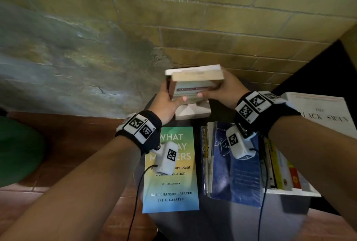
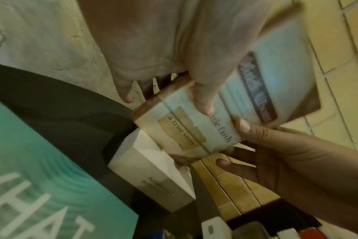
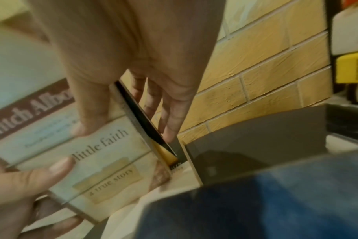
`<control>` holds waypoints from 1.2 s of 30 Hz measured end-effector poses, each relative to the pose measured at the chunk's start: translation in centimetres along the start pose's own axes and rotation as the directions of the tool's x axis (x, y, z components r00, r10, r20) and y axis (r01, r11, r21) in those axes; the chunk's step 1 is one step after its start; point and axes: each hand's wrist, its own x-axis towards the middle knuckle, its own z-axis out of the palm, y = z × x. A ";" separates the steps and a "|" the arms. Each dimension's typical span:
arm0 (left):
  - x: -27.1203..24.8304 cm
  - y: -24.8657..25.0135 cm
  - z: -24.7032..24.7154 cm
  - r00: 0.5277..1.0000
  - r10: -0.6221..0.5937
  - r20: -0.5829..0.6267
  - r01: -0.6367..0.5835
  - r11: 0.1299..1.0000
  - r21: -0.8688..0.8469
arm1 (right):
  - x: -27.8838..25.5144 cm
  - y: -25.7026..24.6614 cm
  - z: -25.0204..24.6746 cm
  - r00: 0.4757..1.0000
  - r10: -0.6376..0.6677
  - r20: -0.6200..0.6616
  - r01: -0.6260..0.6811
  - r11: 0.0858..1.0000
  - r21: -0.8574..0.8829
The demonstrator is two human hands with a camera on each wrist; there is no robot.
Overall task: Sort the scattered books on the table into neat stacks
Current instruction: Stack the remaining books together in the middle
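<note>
Books (image 1: 194,80), seemingly 2, are pinched between your left hand (image 1: 166,103) and right hand (image 1: 226,90) above a pale book (image 1: 193,111).

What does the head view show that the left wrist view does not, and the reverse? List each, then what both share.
Only the head view: both wristbands, the blue book and the Black Swan book at right. Only the left wrist view: the held book's cover words "a true story". Both: the left hand and right hand gripping the small books above a white book, beside the green book.
</note>
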 end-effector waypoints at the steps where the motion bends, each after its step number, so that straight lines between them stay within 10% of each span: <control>1: 0.1 -0.2 0.2 1.000 0.007 -0.003 -0.007 1.000 -0.024 | 0.0 0.1 0.0 1.000 0.000 0.007 0.000 1.000 -0.015; 15: -2.8 3.4 0.6 0.993 0.113 -0.035 -0.114 0.994 -0.008 | -2.2 -2.6 -1.3 0.996 -0.056 -0.068 0.044 0.986 -0.160; 21: -4.3 6.2 1.6 0.981 0.132 0.145 -0.111 0.983 -0.144 | -7.2 -4.5 -3.7 0.994 -0.037 -0.107 0.026 0.994 -0.103; 36: -15.4 1.0 8.7 0.983 -0.052 0.175 0.023 0.986 0.166 | -17.3 4.7 -1.4 0.956 0.265 -0.125 -0.287 0.932 -0.221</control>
